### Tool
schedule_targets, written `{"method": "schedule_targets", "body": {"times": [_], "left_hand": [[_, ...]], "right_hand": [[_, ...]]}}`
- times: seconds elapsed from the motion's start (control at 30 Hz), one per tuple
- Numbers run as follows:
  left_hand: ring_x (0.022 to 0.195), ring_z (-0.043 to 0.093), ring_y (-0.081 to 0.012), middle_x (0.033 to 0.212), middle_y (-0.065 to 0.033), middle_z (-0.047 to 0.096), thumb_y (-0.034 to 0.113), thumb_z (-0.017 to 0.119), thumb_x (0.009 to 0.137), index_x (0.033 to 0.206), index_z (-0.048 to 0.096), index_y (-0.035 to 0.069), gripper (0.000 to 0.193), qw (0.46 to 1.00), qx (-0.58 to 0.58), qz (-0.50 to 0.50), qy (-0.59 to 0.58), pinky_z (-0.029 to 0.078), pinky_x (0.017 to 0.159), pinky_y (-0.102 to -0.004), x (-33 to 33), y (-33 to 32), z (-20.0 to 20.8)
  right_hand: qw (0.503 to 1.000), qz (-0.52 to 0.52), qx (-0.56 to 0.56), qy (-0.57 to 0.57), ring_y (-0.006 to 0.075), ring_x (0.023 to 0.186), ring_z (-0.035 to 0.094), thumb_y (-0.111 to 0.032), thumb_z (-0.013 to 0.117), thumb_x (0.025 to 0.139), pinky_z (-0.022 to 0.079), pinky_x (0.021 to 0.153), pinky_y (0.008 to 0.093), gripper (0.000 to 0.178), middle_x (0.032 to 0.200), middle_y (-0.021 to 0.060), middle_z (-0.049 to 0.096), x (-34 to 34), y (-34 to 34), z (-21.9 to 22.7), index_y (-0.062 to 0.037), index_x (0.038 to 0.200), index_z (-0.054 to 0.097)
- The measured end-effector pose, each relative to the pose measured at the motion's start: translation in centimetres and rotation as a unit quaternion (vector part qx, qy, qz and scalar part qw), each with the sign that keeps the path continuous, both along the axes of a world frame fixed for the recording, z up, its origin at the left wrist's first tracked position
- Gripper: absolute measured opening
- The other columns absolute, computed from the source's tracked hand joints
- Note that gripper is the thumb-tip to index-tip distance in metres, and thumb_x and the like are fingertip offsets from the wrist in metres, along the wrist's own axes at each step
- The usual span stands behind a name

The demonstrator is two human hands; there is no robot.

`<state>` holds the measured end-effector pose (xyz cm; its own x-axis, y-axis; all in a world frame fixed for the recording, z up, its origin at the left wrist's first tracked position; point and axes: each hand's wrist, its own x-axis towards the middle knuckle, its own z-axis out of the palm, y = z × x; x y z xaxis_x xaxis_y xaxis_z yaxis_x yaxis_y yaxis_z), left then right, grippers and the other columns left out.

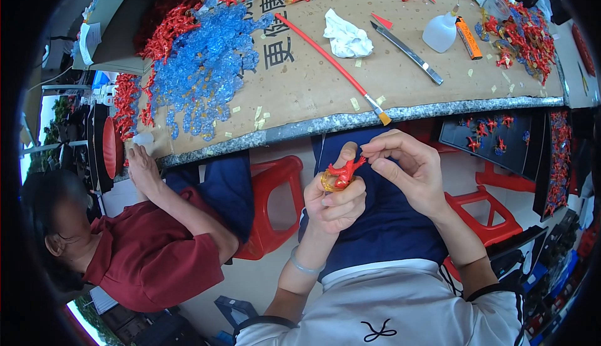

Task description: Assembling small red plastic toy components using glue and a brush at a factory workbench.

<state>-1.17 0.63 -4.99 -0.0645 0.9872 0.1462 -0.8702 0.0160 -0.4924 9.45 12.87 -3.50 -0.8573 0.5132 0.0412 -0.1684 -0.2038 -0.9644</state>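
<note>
In front of my lap, my left hand (341, 203) is closed round a small red plastic figure (343, 174) with a clear amber piece at its base. The thumb stands up behind the figure. My right hand (410, 167) comes in from the right, thumb and forefinger pinched close to the tip of the figure's raised red limb. What those fingertips hold, if anything, is too small to tell. On the table ahead lie a long red-handled brush (332, 64) with yellowish bristles and a grey craft knife (407, 52).
A big heap of clear blue pieces (203, 58) and red figures (166, 36) covers the table's left. Crumpled white tissue (347, 34), a squeeze bottle (440, 32) and an orange box (468, 38) lie farther right. A co-worker in a maroon shirt (156, 261) sits left; red stools (275, 208) stand around.
</note>
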Motion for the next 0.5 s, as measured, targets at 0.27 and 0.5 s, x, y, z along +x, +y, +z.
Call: {"method": "schedule_targets", "body": {"times": [0.27,0.5], "left_hand": [[0.034,0.045,-0.0095,0.059,-0.0096,0.048,0.001,0.050,0.090,0.110,0.039,0.012,0.025,1.000,0.003,0.018,-0.020,0.039,0.031,-0.0158,0.23,0.00,0.03],[0.034,0.046,-0.0096,0.060,-0.0100,0.049,0.003,0.050,0.090,0.109,0.039,0.012,0.024,1.000,0.006,0.017,-0.018,0.039,0.031,-0.0157,0.24,-0.06,0.04]], "right_hand": [[1.000,0.008,0.009,0.018,0.0138,0.093,0.058,-0.001,0.059,0.086,0.046,0.080,0.0251,0.019,0.103,0.0107,0.059,-0.28,-0.06,-0.03,0.0033,0.104,0.063],[1.000,0.011,0.014,0.016,0.0140,0.093,0.058,0.000,0.059,0.086,0.046,0.079,0.0251,0.016,0.102,0.0104,0.059,-0.33,-0.11,0.10,0.0035,0.101,0.063]]}}
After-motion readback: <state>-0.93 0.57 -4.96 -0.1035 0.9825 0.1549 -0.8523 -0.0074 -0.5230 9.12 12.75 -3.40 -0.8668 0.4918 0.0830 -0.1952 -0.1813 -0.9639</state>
